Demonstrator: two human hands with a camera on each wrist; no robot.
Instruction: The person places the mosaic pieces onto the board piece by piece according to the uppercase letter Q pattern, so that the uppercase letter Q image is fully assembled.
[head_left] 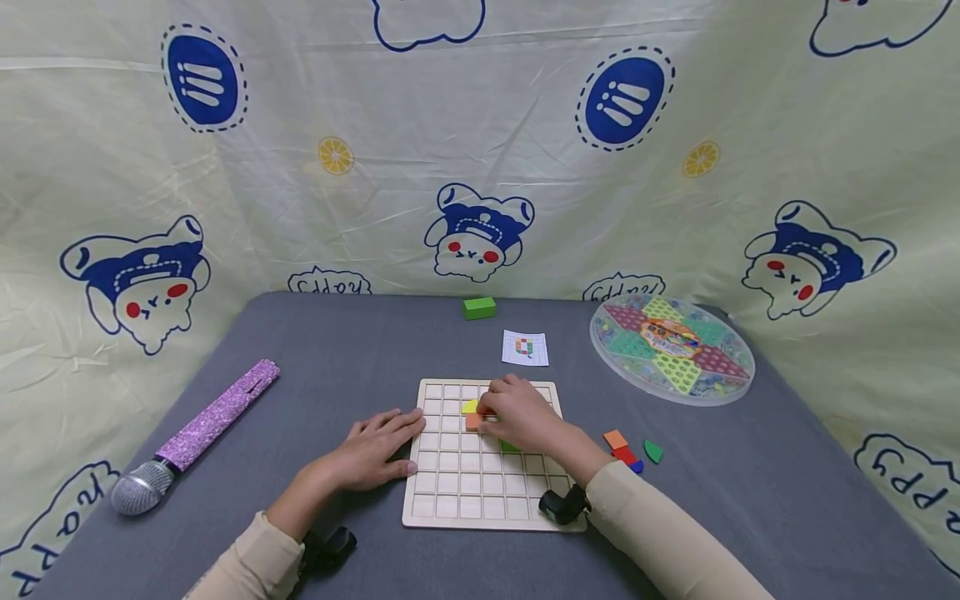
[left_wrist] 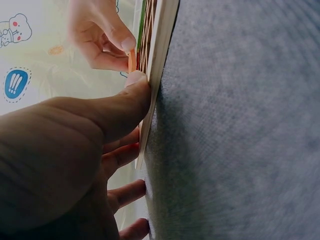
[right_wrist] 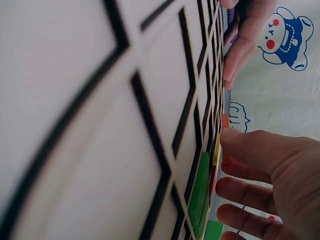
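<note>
A pale wooden board (head_left: 450, 483) with a grid of square cells lies on the table. My right hand (head_left: 525, 412) is over its upper middle and pinches an orange tile (head_left: 472, 422) between thumb and finger, close to the board's surface. A yellow tile (head_left: 468, 407) sits just beyond it, and a green tile (head_left: 509, 447) shows partly from under the hand. In the right wrist view, a red tile (right_wrist: 213, 185) lies between the green and yellow ones. My left hand (head_left: 367, 450) rests at the board's left edge, fingers extended and thumb (left_wrist: 137, 82) touching the rim.
Loose orange (head_left: 615, 439), red (head_left: 624, 455), blue (head_left: 637, 467) and green (head_left: 653, 451) pieces lie right of the board. Beyond it are a pattern card (head_left: 525, 348) and a green block (head_left: 479, 308). A round game box (head_left: 675, 350) stands back right; a glittery microphone (head_left: 217, 421) lies left.
</note>
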